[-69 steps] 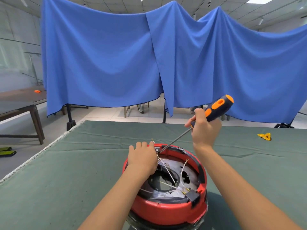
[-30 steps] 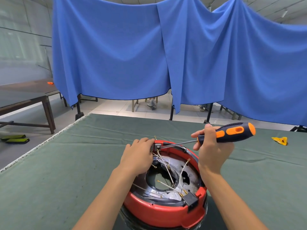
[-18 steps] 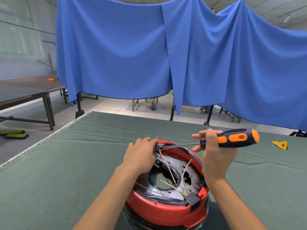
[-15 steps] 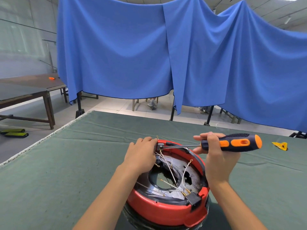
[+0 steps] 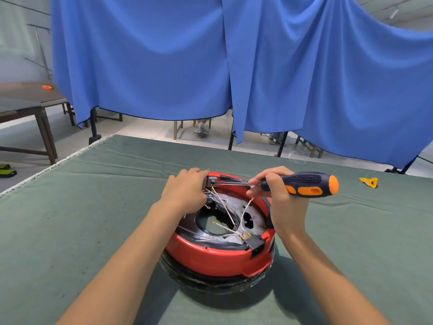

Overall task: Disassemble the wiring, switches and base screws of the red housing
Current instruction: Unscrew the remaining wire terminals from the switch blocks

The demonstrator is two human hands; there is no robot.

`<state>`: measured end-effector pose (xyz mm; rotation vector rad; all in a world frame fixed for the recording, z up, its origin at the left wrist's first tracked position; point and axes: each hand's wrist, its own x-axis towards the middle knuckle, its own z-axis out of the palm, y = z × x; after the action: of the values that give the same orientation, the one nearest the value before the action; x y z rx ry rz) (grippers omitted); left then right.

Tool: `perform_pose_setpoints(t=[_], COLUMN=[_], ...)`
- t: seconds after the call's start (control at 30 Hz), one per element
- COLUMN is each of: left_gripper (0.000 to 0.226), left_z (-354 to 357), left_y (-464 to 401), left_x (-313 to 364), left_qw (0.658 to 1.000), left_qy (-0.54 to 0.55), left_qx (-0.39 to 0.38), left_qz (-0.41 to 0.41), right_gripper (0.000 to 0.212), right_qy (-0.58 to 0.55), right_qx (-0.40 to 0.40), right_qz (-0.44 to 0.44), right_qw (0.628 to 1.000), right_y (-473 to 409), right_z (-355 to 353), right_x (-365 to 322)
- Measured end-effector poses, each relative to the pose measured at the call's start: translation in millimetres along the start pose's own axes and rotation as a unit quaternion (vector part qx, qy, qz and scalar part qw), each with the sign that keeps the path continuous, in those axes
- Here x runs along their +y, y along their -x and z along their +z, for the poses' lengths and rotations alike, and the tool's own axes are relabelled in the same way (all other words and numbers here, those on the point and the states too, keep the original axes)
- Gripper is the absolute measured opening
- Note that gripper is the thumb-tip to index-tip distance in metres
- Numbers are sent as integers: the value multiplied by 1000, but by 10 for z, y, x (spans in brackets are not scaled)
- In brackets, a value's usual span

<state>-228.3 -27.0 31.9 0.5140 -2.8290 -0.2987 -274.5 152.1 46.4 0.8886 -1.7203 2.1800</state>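
Round red plastic housing [image 5: 218, 256] lower centre on green cloth surface [image 5: 70, 219], left grip [image 5: 185, 191] pinching small grey switch [image 5: 210, 181] at far rim, right grip [image 5: 278, 195] curled round black-and-orange-handled screwdriver [image 5: 302, 185], shaft horizontal, tip at switch.

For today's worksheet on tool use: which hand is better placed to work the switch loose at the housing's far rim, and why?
The right hand. It grips the screwdriver, whose shaft lies level with its tip at the switch on the red housing. The left hand is busy steadying that switch.
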Motion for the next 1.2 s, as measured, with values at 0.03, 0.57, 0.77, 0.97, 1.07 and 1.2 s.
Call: perform_pose_setpoints(t=[0.03, 0.57, 0.77, 0.97, 1.07, 1.2], left_gripper=[61, 58, 57, 58, 59, 58], left_z=[2, 11, 8, 6, 6, 2], left_y=[-2, -16, -15, -13, -16, -9], left_x=[-1, -16, -9, -17, -16, -19], left_qw=[1000, 1000, 1000, 1000, 1000, 1000], left_qy=[-1, 6, 9, 9, 11, 17], left_qx=[0, 13, 15, 14, 14, 13], left_qz=[-1, -5, -5, -7, -6, -4], right_gripper=[20, 21, 23, 23, 23, 23], right_qy=[3, -27, -36, -30, -32, -33], right_qx=[5, 34, 24, 20, 20, 7], right_qz=[0, -35, -45, -37, -30, -29], right_qw=[1000, 998, 998, 999, 999, 999], right_y=[-23, 11, 13, -6, -19, -32], right_z=[15, 59, 56, 61, 67, 84], right_x=[-13, 4, -6, -7, -3, -5])
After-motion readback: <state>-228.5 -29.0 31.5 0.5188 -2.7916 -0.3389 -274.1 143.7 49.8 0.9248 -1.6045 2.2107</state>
